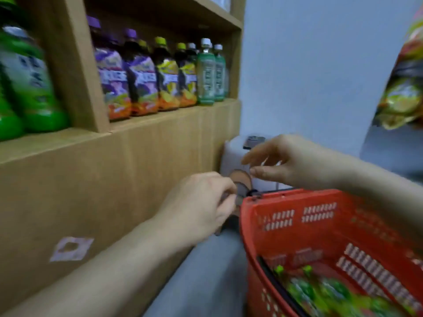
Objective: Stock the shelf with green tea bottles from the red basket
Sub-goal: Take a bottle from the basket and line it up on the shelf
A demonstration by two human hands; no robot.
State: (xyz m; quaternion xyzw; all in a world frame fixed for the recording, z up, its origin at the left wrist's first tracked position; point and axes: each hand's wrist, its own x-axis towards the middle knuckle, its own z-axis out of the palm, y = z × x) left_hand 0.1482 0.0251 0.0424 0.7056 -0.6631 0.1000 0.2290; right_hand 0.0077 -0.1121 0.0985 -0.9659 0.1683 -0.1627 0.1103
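Wooden shelf beside slotted red basket; left hand curled, grasp unclear; right hand open, empty.

Red slotted basket, green bottles, purple-labelled bottles, tan shelf

Landmark: red basket. Its top was open; green tea bottles filled only the near bottom, leaving the far interior free. Left of the basket, a narrow floor strip ran along the wooden shelf base. Beyond its far corner a white container blocked the way. Above-left, shelved bottles packed the compartment. Both hands hovered over the far rim; blur obscured detail.
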